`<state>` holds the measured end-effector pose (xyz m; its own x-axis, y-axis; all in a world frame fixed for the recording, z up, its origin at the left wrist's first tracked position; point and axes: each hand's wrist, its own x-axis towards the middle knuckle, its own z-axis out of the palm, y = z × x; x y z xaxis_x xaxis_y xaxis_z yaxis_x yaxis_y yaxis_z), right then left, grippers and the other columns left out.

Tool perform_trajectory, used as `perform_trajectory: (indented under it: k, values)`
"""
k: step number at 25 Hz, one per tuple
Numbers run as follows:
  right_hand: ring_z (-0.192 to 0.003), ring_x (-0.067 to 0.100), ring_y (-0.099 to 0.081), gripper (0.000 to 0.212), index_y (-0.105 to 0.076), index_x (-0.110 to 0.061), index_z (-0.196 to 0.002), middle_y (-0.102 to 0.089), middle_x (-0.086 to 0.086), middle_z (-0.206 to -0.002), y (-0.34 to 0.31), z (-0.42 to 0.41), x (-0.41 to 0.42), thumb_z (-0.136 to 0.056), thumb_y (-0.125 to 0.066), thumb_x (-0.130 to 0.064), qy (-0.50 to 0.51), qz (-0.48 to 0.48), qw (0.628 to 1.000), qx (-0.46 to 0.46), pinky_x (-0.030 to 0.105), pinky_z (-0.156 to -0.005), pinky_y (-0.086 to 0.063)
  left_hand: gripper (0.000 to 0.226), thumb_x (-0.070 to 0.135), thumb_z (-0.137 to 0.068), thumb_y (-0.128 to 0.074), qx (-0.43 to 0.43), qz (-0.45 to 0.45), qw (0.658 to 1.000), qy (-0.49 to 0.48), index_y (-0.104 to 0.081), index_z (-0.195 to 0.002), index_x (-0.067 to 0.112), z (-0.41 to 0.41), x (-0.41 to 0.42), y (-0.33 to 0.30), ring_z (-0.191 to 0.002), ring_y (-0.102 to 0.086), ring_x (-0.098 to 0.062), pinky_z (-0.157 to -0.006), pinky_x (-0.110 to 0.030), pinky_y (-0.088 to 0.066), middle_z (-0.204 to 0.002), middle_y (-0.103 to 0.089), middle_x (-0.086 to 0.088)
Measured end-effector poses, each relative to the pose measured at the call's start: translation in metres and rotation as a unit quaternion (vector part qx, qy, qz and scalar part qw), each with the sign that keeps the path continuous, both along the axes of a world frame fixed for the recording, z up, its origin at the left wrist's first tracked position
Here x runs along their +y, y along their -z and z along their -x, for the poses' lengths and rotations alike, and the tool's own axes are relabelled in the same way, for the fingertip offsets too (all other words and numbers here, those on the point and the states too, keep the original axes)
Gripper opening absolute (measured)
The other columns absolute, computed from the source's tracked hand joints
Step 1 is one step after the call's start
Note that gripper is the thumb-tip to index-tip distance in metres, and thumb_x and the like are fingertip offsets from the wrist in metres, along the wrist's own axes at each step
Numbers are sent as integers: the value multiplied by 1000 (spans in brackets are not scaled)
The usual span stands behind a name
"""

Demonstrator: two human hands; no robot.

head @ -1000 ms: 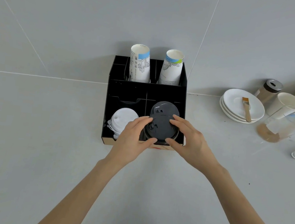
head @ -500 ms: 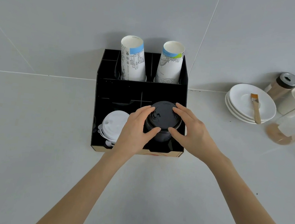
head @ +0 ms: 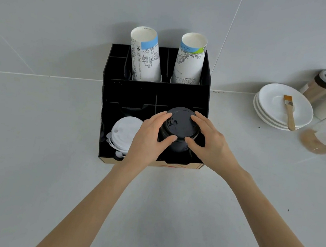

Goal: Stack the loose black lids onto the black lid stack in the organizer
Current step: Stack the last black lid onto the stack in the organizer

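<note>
At frame centre, the black lid stack (head: 179,128) in the organizer (head: 206,75), lower-right compartment, is now clasped lower by the curled left hand (head: 149,137) and right hand (head: 210,142), suggesting lids being seated.

Black, white and pale grey, with touches of blue and green

The organizer (head: 107,104) and black lid stack (head: 179,123) are black; white lids (head: 123,133) sit alongside; two white cups (head: 144,55) carry line drawings, with blue and green bands; the plates (head: 270,108) are white.
</note>
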<state>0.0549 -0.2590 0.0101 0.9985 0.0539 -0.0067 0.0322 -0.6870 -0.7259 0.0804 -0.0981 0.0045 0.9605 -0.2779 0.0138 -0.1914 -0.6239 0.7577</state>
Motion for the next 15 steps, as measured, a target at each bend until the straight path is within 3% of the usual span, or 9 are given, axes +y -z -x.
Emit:
perform_trajectory:
  k: [11, 15]
  values:
    - [-130, 19, -38, 54, -32, -14, -133, -26, 2, -150, -2, 2, 6, -85, -57, -17, 4, 7, 1000, 4, 11, -94, -27, 53, 18, -81, -63, 12, 38, 999, -7, -40, -128, 18, 2, 4, 4, -128, -39, -20, -105, -40, -39, -142, -40, -3]
    - [-130, 21, -39, 57, -32, -15, -134, -26, 2, -150, -2, 5, 9, -85, -58, -25, 10, 49, 999, 0, 35, -103, -41, 53, 16, -81, -62, 22, 43, 999, 5, -38, -128, 17, 3, 3, 1, -127, -40, -21, -102, -36, -38, -141, -39, -5]
